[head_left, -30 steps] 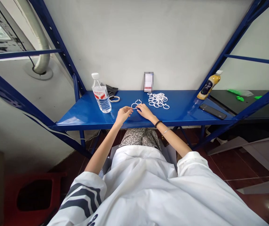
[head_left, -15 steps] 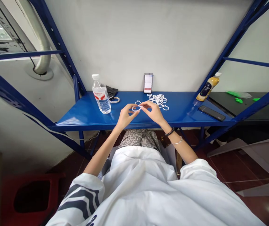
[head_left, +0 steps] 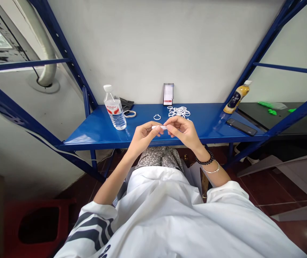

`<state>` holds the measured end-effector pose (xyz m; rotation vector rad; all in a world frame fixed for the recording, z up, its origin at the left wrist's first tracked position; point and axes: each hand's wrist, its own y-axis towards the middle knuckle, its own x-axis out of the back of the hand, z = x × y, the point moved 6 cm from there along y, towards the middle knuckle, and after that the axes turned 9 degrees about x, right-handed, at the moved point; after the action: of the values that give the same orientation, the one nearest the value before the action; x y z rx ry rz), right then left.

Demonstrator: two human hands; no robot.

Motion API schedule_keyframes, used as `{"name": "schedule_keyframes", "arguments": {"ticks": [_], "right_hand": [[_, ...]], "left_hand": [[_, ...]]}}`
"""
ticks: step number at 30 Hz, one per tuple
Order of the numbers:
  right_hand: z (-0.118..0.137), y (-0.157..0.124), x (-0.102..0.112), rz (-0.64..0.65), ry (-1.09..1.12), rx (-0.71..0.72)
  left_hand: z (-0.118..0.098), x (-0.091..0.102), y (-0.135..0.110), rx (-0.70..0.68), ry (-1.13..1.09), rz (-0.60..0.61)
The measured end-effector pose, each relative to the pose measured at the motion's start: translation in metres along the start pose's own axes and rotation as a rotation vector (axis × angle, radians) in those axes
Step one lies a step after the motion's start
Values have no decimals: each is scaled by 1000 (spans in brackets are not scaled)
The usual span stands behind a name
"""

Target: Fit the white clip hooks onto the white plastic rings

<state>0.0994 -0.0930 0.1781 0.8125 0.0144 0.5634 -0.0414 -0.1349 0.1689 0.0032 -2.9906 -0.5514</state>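
Note:
Both hands hold one white plastic ring (head_left: 160, 127) between them, above the front edge of the blue shelf (head_left: 94, 130). My left hand (head_left: 142, 136) pinches its left side. My right hand (head_left: 183, 131) pinches its right side with curled fingers. The ring is seen edge-on. A single open white ring (head_left: 157, 116) lies on the shelf just beyond the hands. Further back right sits a pile of several white rings (head_left: 179, 111).
A water bottle (head_left: 114, 107) stands at the left with a white band (head_left: 130, 114) and a dark object behind it. A small card (head_left: 168, 94) leans on the wall. A yellow bottle (head_left: 236, 97) and a dark phone (head_left: 241, 127) are at the right. Red stool (head_left: 35, 224) below left.
Both hands lifted a white ring off the shelf and drew it toward me. It has turned from face-on to edge-on. One open ring stays on the shelf.

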Motion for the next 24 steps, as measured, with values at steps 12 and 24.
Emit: {"name": "schedule_keyframes", "arguments": {"ticks": [12, 24], "right_hand": [[0, 0, -3, -16, 131, -98], [0, -1, -5, 71, 95, -67]], "left_hand": [[3, -3, -4, 126, -122, 78], [6, 2, -3, 176, -124, 24]]}}
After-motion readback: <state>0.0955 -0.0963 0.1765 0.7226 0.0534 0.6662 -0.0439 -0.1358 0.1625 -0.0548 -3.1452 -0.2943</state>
